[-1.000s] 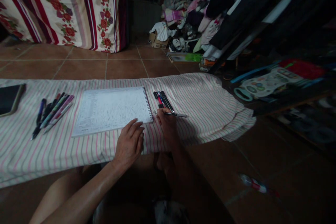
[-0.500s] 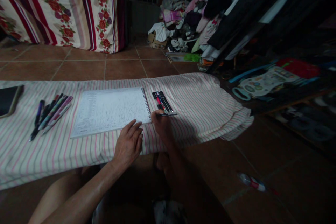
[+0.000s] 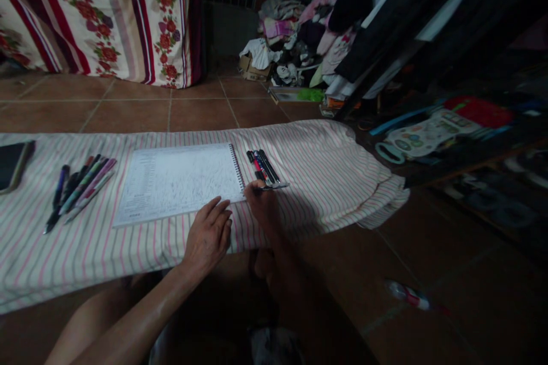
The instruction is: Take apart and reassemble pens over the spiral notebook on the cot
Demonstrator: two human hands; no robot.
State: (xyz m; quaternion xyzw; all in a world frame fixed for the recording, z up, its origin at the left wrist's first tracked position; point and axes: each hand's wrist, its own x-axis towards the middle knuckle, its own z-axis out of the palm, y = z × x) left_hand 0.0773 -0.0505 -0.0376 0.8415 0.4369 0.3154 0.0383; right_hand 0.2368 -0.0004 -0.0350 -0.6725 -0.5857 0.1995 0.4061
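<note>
No text can be read, even on the notebook point(image 3: 184, 178).

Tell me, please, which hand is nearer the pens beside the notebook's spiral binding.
Right: the right hand is at the near end of the pens; the left hand is farther left, at the near edge of the notebook.

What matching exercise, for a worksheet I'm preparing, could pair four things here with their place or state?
1. Left hand
2. Right hand
3. Notebook
4. Bottle

A. On the floor
B. Holding a pen
C. Spiral-bound along one side
D. By the notebook's near edge

Pairs: 1-D, 2-B, 3-C, 4-A
</note>
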